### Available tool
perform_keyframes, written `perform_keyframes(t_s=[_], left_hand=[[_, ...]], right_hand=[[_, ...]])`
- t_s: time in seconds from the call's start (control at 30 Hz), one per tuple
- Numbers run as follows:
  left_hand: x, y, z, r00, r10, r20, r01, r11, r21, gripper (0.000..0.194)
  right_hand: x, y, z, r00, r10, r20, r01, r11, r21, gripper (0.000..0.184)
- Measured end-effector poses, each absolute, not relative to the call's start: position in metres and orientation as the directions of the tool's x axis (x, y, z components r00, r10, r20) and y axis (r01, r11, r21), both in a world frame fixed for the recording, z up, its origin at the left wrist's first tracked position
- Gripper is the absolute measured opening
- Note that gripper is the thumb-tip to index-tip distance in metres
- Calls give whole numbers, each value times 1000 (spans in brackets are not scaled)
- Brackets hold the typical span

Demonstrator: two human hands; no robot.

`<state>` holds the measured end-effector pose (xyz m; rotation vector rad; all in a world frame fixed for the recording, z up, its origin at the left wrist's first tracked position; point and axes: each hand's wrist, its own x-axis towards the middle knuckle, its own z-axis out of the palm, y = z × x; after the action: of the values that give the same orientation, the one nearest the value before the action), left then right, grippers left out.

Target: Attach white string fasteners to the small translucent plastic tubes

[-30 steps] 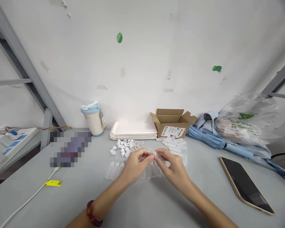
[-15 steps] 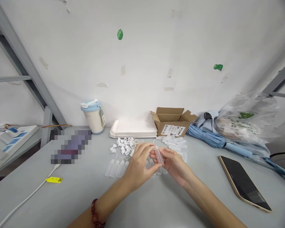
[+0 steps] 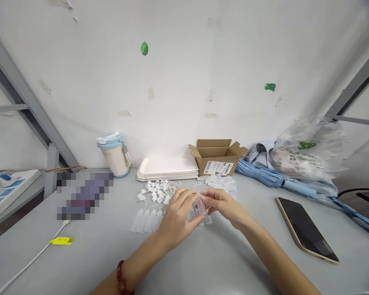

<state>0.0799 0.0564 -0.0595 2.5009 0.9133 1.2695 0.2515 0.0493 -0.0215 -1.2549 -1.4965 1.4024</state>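
My left hand is closed around a small translucent plastic bottle, thumb near its base and fingers near its top. From the other side, my right hand pinches at the bottle's upper end. Whether a cap sits between those fingertips is hidden. On the table beneath, a row of similar bottles lies side by side with thin white tails at their tops, partly covered by my left hand. Behind them is a heap of small white caps with thin cords. More loose bottles are piled beyond my right hand.
Along the wall stand a blue-lidded cup, a stack of white padded envelopes and an open cardboard box. To the right lie a folded blue umbrella, a plastic bag and a phone. A white cable runs at left.
My right hand has shifted from cradling the bottle's side to pinching its top end. My left hand keeps its hold. The whole view has shifted slightly.
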Motion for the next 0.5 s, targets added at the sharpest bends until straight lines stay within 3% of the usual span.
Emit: perform_keyframes(t_s=[0.2,0.33,0.5], left_hand=[[92,57,-54,524,654,546,447,-757,477,40],[105,56,-46,523,765,375,527,-636,563,49],[120,57,-50,541,793,280,576,-592,563,49]], right_hand=[[275,57,-21,-336,927,-164,431,-3,-902,20],[286,60,-22,-293,939,-179,544,10,-839,17],[290,65,-28,-256,942,-218,662,7,-750,15]])
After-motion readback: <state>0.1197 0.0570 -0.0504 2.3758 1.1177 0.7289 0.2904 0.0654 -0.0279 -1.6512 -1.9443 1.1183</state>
